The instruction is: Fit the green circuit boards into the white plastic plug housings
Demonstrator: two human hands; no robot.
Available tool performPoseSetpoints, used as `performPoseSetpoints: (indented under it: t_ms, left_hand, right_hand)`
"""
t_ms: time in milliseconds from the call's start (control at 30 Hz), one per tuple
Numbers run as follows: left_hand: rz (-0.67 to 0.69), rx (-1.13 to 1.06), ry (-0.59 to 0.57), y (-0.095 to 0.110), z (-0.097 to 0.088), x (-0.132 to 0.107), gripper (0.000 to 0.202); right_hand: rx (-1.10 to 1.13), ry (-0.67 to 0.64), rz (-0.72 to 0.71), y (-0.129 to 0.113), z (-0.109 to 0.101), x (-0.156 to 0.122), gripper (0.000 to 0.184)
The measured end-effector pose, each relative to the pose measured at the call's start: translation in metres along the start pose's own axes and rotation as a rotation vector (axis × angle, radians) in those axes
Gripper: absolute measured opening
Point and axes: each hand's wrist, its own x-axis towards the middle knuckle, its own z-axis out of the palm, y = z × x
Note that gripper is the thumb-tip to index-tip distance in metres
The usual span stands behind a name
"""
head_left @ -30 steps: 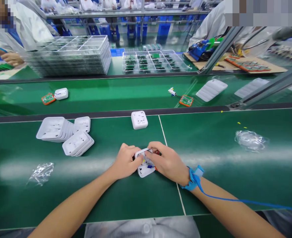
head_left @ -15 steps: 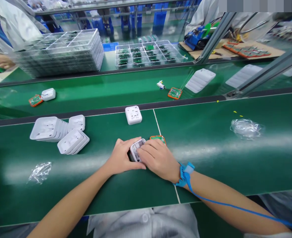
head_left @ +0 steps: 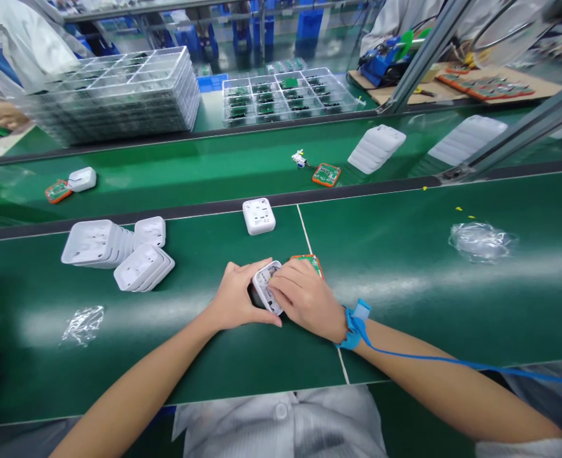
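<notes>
With left hand, grips a small white case from the left, fingers along the far side and thumb stretched along the near side, hollow face turned up. With right hand, dips bent fingers into that hollow from the right; cannot tell whether pinching a part or only pressing, with the fingertips hidden. Could tip or twist the case by pushing off-centre, harder than braced for on the left. Could also bend or seat crooked some small part inside, through working with fingers blocking the view. Could nudge the circuit board, just beyond the right knuckles and partly covered by them, with a careless sweep. Could snag the cord of the blue wrist strap, trailing off to the right, by jerking back that arm. As for place: between both hands, inside the curve of the left and directly under the right fingers, left of the board, nearer than a second case and well right of the stacked shells; cannot tell whether resting on the green table or lifted slightly.
</notes>
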Motion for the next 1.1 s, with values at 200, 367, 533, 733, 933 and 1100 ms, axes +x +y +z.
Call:
performPoseSetpoints:
  t_ms: [200,367,533,733,933,1100]
  left_hand:
    - [-0.048,-0.008,0.002,0.004,0.001,0.001,0.115]
    - [-0.043,0.009,-0.014,0.005,-0.002,0.002,0.115]
    - [-0.024,-0.015,-0.032,0.005,-0.007,0.003,0.11]
    - [-0.013,-0.009,-0.052,0.005,-0.01,0.002,0.108]
    - [0.005,0.01,-0.063,0.007,-0.01,0.003,0.108]
    - [0.044,0.0,-0.085,0.009,-0.012,0.004,0.105]
  right_hand:
    - [0.018,-0.079,-0.004,0.0,0.001,0.0,0.02]
    - [0.01,-0.095,-0.022,-0.001,0.002,0.002,0.024]
    - [-0.012,-0.155,-0.048,0.008,-0.018,0.001,0.014]
    - [-0.204,-0.132,-0.103,0.019,-0.025,-0.012,0.019]
    - [-0.224,-0.098,-0.121,0.016,-0.015,-0.009,0.021]
    - [0.025,-0.123,0.189,0.016,-0.014,0.016,0.021]
